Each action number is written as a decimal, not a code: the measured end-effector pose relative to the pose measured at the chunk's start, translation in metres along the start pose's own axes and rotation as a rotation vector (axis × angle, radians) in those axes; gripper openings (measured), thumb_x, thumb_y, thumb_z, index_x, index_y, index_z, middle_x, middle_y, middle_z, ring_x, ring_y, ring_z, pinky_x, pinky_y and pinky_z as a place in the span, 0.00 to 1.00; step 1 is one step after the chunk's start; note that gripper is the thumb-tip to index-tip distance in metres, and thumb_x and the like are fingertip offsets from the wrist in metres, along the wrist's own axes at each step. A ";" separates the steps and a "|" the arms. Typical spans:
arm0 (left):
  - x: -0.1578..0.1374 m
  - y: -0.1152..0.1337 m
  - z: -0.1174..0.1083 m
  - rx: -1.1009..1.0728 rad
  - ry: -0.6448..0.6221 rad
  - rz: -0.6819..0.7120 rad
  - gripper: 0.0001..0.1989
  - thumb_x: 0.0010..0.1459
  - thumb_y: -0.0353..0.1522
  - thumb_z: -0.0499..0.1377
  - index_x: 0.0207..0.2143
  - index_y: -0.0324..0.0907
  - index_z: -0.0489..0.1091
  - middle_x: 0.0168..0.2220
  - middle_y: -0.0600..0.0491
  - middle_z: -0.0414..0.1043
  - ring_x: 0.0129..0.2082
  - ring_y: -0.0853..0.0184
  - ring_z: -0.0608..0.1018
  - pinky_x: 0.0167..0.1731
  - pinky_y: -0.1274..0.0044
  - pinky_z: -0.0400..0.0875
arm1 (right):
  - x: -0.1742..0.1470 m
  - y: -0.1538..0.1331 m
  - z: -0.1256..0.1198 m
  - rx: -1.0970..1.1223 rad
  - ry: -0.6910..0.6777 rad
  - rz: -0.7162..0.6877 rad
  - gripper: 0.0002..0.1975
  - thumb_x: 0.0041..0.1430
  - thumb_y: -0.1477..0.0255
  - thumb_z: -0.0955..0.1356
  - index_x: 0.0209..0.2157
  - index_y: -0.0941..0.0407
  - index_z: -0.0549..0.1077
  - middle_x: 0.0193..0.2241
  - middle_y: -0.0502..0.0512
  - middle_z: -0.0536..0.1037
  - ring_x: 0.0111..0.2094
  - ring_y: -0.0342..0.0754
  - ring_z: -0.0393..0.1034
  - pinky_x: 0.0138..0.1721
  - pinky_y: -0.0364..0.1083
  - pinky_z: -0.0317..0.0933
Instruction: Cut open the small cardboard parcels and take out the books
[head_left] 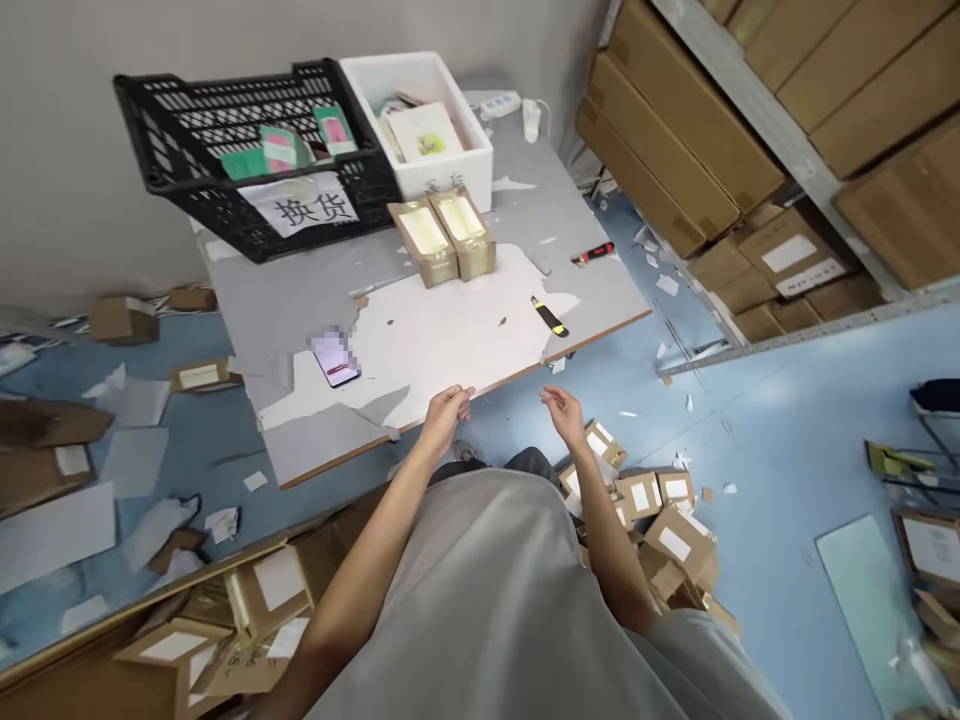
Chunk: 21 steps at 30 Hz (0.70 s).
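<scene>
My left hand (pixel 448 410) is at the front edge of the table, its fingers curled together and nothing showing in them. My right hand (pixel 564 412) hangs in the air just off that edge, fingers loosely bent and apart, holding nothing. On the table (pixel 442 340), nearest my right hand, lies a black and yellow utility knife (pixel 550 317). A second knife (pixel 592 254), red and black, rests farther right. A phone (pixel 335 358) with its screen lit lies left of my left hand. Two taped cardboard boxes (pixel 444 237) with pale labels sit side by side beyond my hands.
A black plastic crate (pixel 255 215) and a white foam box (pixel 450 178) with packets stand at the table's back. A power strip (pixel 500 104) lies behind. Shelving with cartons (pixel 675 130) stands right. Labelled parcels (pixel 637 495) pile on the floor; another carton (pixel 277 580) of parcels sits lower left.
</scene>
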<state>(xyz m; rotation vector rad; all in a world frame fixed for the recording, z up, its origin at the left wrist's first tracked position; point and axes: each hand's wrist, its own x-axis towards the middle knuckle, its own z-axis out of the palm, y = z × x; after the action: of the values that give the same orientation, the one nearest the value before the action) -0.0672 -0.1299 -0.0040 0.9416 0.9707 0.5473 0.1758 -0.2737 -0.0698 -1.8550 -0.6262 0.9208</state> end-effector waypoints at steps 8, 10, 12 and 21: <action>0.022 0.032 -0.050 -0.160 0.132 -0.043 0.39 0.55 0.55 0.75 0.22 0.49 0.47 0.20 0.63 0.41 0.20 0.74 0.47 0.23 0.73 0.48 | 0.093 -0.062 0.083 -0.215 -0.124 -0.157 0.34 0.65 0.39 0.72 0.56 0.53 0.84 0.62 0.70 0.85 0.67 0.67 0.79 0.74 0.68 0.70; 0.032 0.040 -0.054 -0.186 0.163 -0.058 0.40 0.54 0.54 0.75 0.22 0.49 0.46 0.20 0.64 0.39 0.20 0.75 0.46 0.22 0.74 0.44 | 0.126 -0.079 0.097 -0.277 -0.125 -0.228 0.37 0.65 0.39 0.74 0.61 0.53 0.82 0.67 0.72 0.81 0.73 0.68 0.71 0.79 0.69 0.62; 0.042 0.050 -0.056 -0.211 0.203 -0.055 0.40 0.53 0.53 0.76 0.21 0.49 0.46 0.19 0.64 0.39 0.19 0.76 0.45 0.21 0.74 0.43 | 0.162 -0.099 0.113 -0.349 -0.128 -0.275 0.40 0.66 0.40 0.75 0.67 0.55 0.79 0.72 0.74 0.75 0.79 0.69 0.62 0.83 0.69 0.54; 0.090 0.095 -0.024 -0.360 0.453 -0.003 0.41 0.52 0.46 0.76 0.19 0.48 0.41 0.17 0.66 0.37 0.18 0.79 0.44 0.21 0.78 0.42 | 0.315 -0.185 0.182 -0.707 -0.196 -0.298 0.61 0.63 0.42 0.80 0.84 0.54 0.57 0.87 0.77 0.41 0.88 0.79 0.30 0.80 0.79 0.47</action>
<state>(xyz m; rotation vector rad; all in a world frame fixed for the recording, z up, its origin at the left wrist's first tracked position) -0.0437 -0.0036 0.0321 0.4992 1.2234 0.9233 0.2074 0.1330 -0.0562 -2.1968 -1.4506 0.7331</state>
